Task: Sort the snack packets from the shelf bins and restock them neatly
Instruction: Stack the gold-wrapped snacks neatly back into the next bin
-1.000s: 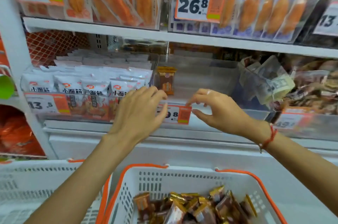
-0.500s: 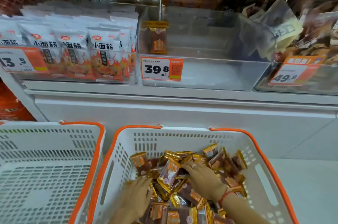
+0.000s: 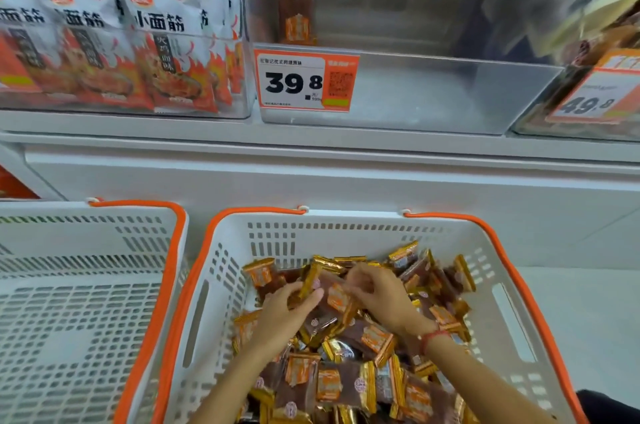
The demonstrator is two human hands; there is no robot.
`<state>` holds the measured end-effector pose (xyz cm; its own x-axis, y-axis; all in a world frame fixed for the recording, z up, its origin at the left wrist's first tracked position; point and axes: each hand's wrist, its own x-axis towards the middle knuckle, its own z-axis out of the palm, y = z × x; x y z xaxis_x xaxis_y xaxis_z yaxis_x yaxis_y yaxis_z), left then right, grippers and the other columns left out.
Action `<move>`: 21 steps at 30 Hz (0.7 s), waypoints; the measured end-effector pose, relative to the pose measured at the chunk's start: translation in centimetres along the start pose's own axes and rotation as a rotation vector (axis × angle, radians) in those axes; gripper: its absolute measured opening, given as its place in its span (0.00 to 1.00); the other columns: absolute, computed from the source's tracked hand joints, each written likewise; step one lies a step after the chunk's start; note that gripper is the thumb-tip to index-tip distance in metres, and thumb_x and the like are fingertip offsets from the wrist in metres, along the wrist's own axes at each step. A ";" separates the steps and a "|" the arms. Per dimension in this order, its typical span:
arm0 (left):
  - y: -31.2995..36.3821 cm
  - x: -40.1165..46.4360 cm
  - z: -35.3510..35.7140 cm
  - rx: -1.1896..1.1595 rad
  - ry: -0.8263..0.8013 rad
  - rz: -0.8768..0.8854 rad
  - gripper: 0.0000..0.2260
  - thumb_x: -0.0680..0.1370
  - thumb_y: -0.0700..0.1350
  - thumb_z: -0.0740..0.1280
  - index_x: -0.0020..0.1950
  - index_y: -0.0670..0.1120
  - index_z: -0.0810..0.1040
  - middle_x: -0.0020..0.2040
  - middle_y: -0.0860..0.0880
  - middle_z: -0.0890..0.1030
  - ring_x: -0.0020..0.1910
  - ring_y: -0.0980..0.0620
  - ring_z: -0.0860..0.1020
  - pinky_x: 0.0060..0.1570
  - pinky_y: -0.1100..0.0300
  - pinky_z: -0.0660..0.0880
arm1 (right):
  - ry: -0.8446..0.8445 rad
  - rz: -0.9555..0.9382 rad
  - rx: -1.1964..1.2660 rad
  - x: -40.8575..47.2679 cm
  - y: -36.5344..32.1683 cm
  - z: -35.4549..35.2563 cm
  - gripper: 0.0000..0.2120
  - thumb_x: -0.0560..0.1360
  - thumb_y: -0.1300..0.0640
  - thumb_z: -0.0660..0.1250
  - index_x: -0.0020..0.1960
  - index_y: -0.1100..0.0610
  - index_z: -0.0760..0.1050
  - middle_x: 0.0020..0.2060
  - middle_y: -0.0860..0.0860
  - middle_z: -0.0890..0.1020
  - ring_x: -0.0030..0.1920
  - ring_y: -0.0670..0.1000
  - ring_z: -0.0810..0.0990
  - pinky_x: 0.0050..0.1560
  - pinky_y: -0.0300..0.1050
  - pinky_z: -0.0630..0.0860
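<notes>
Left hand (image 3: 287,311), right hand (image 3: 377,295) both pinching one snack packet (image 3: 329,288) — grip partly hidden, motion-blurred.

Basket (image 3: 512,285) cut off below; hands bury packets (image 3: 346,385); right bin (image 3: 588,42) blurred.

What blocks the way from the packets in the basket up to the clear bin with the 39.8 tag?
Nothing visible does. Both hands, left hand and right hand, are on the packets in the basket. The clear bin above has one packet standing at its left.
</notes>
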<state>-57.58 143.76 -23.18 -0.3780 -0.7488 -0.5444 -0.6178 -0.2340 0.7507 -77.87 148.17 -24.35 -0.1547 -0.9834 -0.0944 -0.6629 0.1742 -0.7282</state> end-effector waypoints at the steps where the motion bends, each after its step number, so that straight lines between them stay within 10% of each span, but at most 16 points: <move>1: 0.8 -0.6 0.3 -0.073 0.008 0.003 0.35 0.73 0.69 0.63 0.75 0.53 0.63 0.73 0.52 0.65 0.72 0.51 0.65 0.69 0.53 0.64 | 0.011 0.087 0.205 -0.3 -0.3 -0.2 0.03 0.74 0.59 0.72 0.44 0.54 0.78 0.38 0.49 0.84 0.40 0.45 0.82 0.43 0.39 0.79; 4: 1.7 -1.6 0.8 -0.386 0.159 -0.012 0.40 0.73 0.57 0.71 0.78 0.49 0.53 0.68 0.56 0.66 0.68 0.53 0.68 0.65 0.56 0.65 | -0.006 0.215 0.553 -1.7 -1.6 -0.1 0.07 0.73 0.60 0.73 0.50 0.60 0.80 0.37 0.50 0.85 0.41 0.47 0.83 0.44 0.38 0.79; 8: 0.6 -1.6 1.1 -0.472 0.133 -0.031 0.22 0.75 0.56 0.68 0.62 0.43 0.77 0.51 0.48 0.84 0.51 0.53 0.81 0.50 0.61 0.75 | -0.107 0.262 0.637 -3.1 -2.3 0.7 0.11 0.75 0.56 0.70 0.56 0.58 0.79 0.43 0.52 0.86 0.46 0.49 0.83 0.51 0.46 0.79; 11: 0.2 -1.6 0.3 -0.427 0.237 0.010 0.12 0.80 0.51 0.64 0.58 0.44 0.74 0.48 0.51 0.79 0.48 0.54 0.77 0.45 0.63 0.73 | -0.229 0.217 -0.133 -3.9 0.0 1.7 0.14 0.81 0.50 0.60 0.61 0.55 0.77 0.50 0.46 0.80 0.53 0.44 0.77 0.54 0.37 0.73; 14: -0.2 -1.9 -1.2 -0.372 0.216 0.043 0.12 0.81 0.52 0.61 0.59 0.46 0.69 0.44 0.54 0.74 0.42 0.59 0.74 0.45 0.62 0.71 | -0.256 0.262 -0.727 -5.5 1.9 2.8 0.18 0.82 0.49 0.53 0.64 0.57 0.72 0.67 0.55 0.70 0.70 0.56 0.64 0.68 0.49 0.63; 21: -1.0 -3.1 -2.1 -0.559 0.117 -0.001 0.12 0.83 0.47 0.59 0.65 0.60 0.68 0.65 0.53 0.74 0.64 0.49 0.74 0.68 0.45 0.67 | -0.086 0.492 0.171 -4.8 0.0 1.7 0.09 0.77 0.62 0.63 0.56 0.56 0.66 0.47 0.54 0.79 0.46 0.53 0.80 0.45 0.50 0.79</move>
<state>-54.40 145.00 -21.46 -0.2789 -0.8049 -0.5238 -0.1468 -0.5033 0.8516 -75.85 152.78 -25.02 -0.3521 -0.7893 -0.5031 -0.3967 0.6127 -0.6836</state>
